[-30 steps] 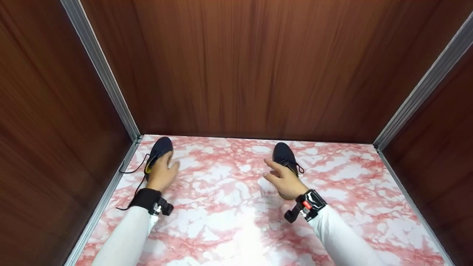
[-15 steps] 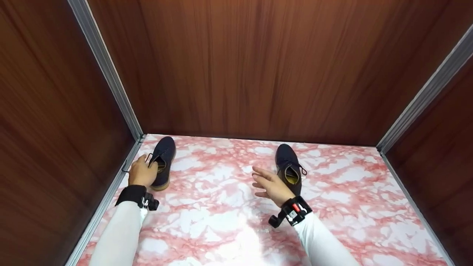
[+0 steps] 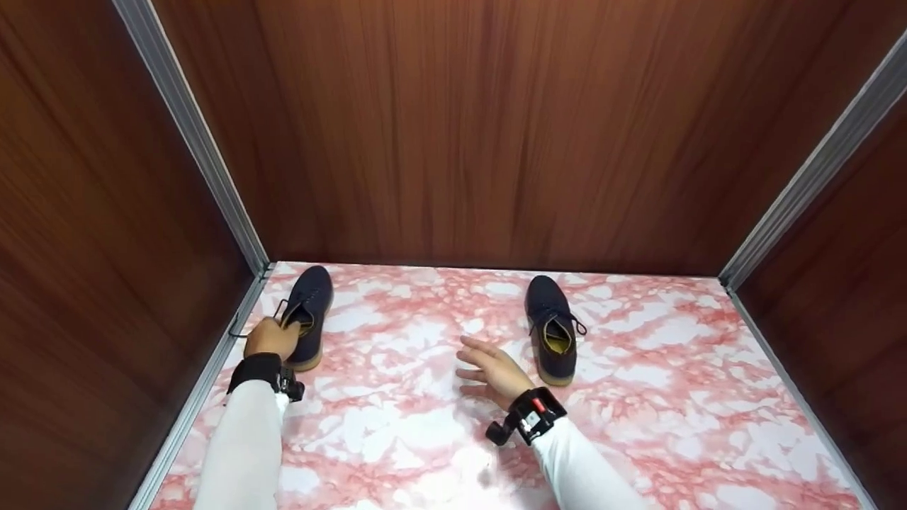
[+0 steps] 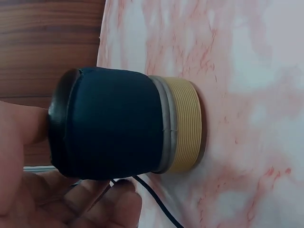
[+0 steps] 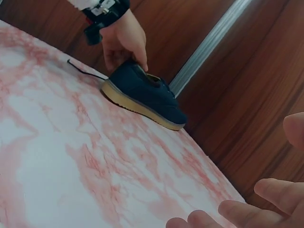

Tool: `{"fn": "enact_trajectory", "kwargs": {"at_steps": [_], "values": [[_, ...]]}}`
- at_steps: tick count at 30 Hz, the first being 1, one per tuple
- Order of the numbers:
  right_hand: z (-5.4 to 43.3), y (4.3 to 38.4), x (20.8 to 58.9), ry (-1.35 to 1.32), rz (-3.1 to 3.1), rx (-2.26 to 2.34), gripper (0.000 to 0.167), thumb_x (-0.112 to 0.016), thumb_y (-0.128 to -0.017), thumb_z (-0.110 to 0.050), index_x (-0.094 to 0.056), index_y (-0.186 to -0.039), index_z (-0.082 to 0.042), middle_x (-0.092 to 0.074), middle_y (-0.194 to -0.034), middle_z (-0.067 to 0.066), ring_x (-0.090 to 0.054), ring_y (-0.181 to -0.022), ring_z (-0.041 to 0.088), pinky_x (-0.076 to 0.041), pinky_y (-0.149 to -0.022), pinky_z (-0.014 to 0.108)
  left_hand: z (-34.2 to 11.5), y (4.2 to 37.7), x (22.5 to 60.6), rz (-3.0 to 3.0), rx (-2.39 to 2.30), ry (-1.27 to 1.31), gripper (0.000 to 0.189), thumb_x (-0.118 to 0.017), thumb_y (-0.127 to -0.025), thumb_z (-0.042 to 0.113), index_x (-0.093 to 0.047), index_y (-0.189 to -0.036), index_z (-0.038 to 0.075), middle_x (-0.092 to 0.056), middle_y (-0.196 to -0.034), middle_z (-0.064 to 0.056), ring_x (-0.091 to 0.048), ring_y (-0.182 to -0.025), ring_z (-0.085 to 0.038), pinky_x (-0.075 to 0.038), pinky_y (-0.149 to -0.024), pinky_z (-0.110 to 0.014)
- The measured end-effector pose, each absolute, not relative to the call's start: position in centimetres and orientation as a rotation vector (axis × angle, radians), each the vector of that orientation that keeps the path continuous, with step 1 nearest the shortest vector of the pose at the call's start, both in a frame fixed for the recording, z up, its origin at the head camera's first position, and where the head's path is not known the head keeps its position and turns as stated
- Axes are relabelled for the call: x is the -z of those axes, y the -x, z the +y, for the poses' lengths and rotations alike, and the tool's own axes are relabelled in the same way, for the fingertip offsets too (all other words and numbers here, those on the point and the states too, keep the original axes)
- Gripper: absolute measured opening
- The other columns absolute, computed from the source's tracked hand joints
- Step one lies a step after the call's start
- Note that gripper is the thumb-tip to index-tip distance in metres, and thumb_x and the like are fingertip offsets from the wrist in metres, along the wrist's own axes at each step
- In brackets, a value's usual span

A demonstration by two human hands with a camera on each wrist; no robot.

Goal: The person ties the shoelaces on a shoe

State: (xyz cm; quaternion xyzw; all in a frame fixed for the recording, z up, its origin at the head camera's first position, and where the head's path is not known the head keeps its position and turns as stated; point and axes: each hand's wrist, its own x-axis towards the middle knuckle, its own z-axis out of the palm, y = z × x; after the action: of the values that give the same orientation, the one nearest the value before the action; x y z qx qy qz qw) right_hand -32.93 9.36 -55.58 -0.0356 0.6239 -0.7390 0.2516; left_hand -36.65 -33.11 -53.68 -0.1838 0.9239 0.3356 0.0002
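My left hand (image 3: pixel 272 339) grips a navy lace-up shoe (image 3: pixel 310 290) by the side of its opening, thumb inside and fingers along the outer side. Close up in the left wrist view are the dark heel (image 4: pixel 114 123) and ribbed tan sole of that shoe. A loose black lace (image 5: pixel 85 72) trails from it. Further right stands a matching shoe (image 3: pixel 544 297), toe toward the back panel, a lace loop at its side. My right hand (image 3: pixel 496 373) hovers left of this second shoe with fingers spread, holding nothing.
Both shoes stand on a red-and-white marbled surface (image 3: pixel 397 425). Behind it rises a brown wood-grain panel (image 3: pixel 453 142), with more panels left and right. Grey metal corner posts (image 3: pixel 202 142) join them.
My left hand has moved from over the left shoe's laces to its outer side and now grips the opening. My right hand has drawn left, away from the other shoe.
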Motion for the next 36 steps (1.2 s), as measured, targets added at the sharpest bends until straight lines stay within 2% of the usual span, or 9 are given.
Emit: {"fn": "enact_trajectory", "kwargs": {"at_steps": [6, 12, 17, 20, 25, 28, 31, 34, 36], "values": [[8.2, 32.8, 56.5, 0.025, 1.676, 2.044, 0.069, -0.055, -0.107, -0.034, -0.028, -0.165, -0.009, -0.031, -0.167, 0.029, -0.045, -0.146, 0.051, -0.048, -0.113, 0.059, -33.4, 36.8, 53.7, 2.868, -1.011, 0.630, 0.051, -0.049, -0.099, 0.028, -0.062, -0.117, -0.017, -0.063, -0.125, -0.041, -0.062, -0.118, -0.056, -0.051, -0.102, -0.059], [7.2, 33.0, 57.3, -0.019, 1.633, 2.077, 0.070, -0.056, -0.107, -0.038, -0.030, -0.164, -0.009, -0.034, -0.166, 0.028, -0.049, -0.144, 0.048, -0.051, -0.111, 0.057, -33.5, 36.7, 53.7, 2.885, -1.009, 0.685, 0.045, -0.056, -0.091, 0.023, -0.065, -0.113, -0.016, -0.066, -0.121, -0.039, -0.065, -0.114, -0.055, -0.053, -0.098, -0.059], [6.8, 33.1, 58.0, -0.058, 1.616, 2.087, 0.071, -0.055, -0.107, -0.040, -0.028, -0.165, -0.009, -0.035, -0.166, 0.028, -0.049, -0.143, 0.047, -0.053, -0.108, 0.056, -32.7, 36.3, 54.5, 2.926, -1.085, 0.671, 0.035, -0.059, -0.091, 0.024, -0.067, -0.099, -0.010, -0.069, -0.112, -0.037, -0.067, -0.107, -0.053, -0.054, -0.093, -0.058], [6.6, 33.2, 58.4, -0.103, 1.581, 2.104, 0.075, -0.057, -0.106, -0.043, -0.026, -0.165, -0.010, -0.036, -0.165, 0.027, -0.049, -0.144, 0.045, -0.053, -0.109, 0.056, -31.9, 36.1, 55.2, 2.898, -1.191, 0.675, 0.032, -0.056, -0.095, 0.023, -0.068, -0.096, -0.007, -0.071, -0.108, -0.035, -0.073, -0.095, -0.047, -0.059, -0.081, -0.049], [6.5, 33.1, 58.9, -0.131, 1.511, 2.148, 0.075, -0.056, -0.107, -0.042, -0.022, -0.165, -0.009, -0.034, -0.165, 0.028, -0.045, -0.147, 0.047, -0.050, -0.112, 0.057, -29.8, 35.7, 55.5, 2.760, -1.405, 0.682, 0.036, -0.046, -0.098, 0.016, -0.068, -0.115, -0.007, -0.070, -0.116, -0.037, -0.078, -0.070, -0.034, -0.061, -0.057, -0.031], [6.4, 33.1, 59.1, -0.136, 1.440, 2.186, 0.072, -0.053, -0.108, -0.040, -0.022, -0.165, -0.009, -0.033, -0.165, 0.030, -0.042, -0.149, 0.048, -0.049, -0.113, 0.057, -28.3, 35.1, 55.4, 2.749, -1.465, 0.651, 0.035, -0.044, -0.095, 0.012, -0.069, -0.112, -0.006, -0.069, -0.115, -0.034, -0.075, -0.071, -0.029, -0.060, -0.058, -0.029], [6.3, 33.1, 59.3, -0.136, 1.321, 2.244, 0.067, -0.048, -0.110, -0.039, -0.024, -0.165, -0.011, -0.031, -0.166, 0.029, -0.039, -0.151, 0.046, -0.051, -0.112, 0.053, -26.5, 34.4, 55.2, 2.804, -1.486, 0.575, 0.030, -0.048, -0.095, 0.012, -0.073, -0.102, -0.004, -0.071, -0.108, -0.027, -0.071, -0.084, -0.029, -0.058, -0.067, -0.030], [6.3, 33.1, 59.4, -0.124, 1.174, 2.309, 0.066, -0.042, -0.112, -0.039, -0.020, -0.166, -0.010, -0.026, -0.169, 0.028, -0.032, -0.156, 0.045, -0.046, -0.118, 0.052, -24.6, 33.6, 55.0, 2.853, -1.513, 0.490, 0.027, -0.051, -0.097, 0.014, -0.074, -0.095, 0.000, -0.072, -0.100, -0.020, -0.067, -0.091, -0.030, -0.052, -0.074, -0.032], [6.3, 33.2, 59.4, -0.118, 1.091, 2.343, 0.067, -0.040, -0.112, -0.041, -0.017, -0.166, -0.008, -0.022, -0.170, 0.028, -0.028, -0.158, 0.044, -0.040, -0.123, 0.054, -23.2, 33.1, 54.8, 2.875, -1.515, 0.436, 0.026, -0.052, -0.098, 0.015, -0.074, -0.092, 0.002, -0.071, -0.096, -0.017, -0.065, -0.091, -0.029, -0.049, -0.075, -0.033]]}}
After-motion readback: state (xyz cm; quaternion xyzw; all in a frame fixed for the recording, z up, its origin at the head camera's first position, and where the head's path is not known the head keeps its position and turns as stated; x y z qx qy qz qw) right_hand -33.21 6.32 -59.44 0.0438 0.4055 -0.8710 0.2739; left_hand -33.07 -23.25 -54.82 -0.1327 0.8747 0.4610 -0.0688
